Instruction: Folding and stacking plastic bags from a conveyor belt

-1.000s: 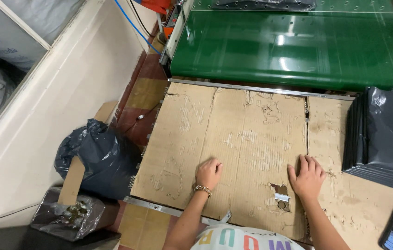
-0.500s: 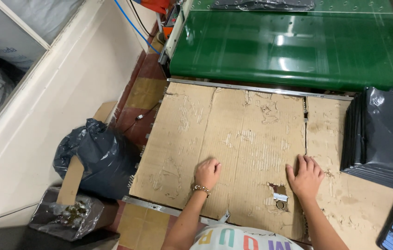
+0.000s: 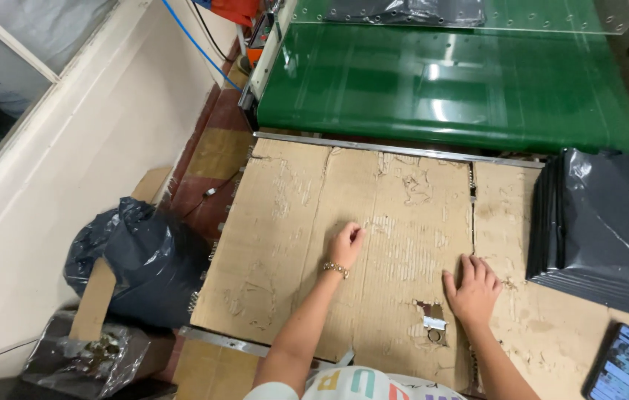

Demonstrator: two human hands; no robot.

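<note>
My left hand [image 3: 345, 244] rests on a worn cardboard-covered table [image 3: 292, 222], fingers loosely curled, a beaded bracelet on the wrist. My right hand [image 3: 472, 289] lies flat on the cardboard with fingers together, beside a torn hole with a metal piece [image 3: 433, 326]. Neither hand holds anything. A stack of dark grey plastic bags [image 3: 603, 230] sits to the right of my right hand, not touched.
A green conveyor belt [image 3: 447, 89] runs along the table's far edge, with a dark bag [image 3: 403, 11] under a clear cover at its back. A phone [image 3: 625, 363] lies at the near right. On the floor at left stand a black bin bag [image 3: 136, 259] and cardboard scraps.
Both hands stay nearly still on the cardboard. The view shifts slightly.
</note>
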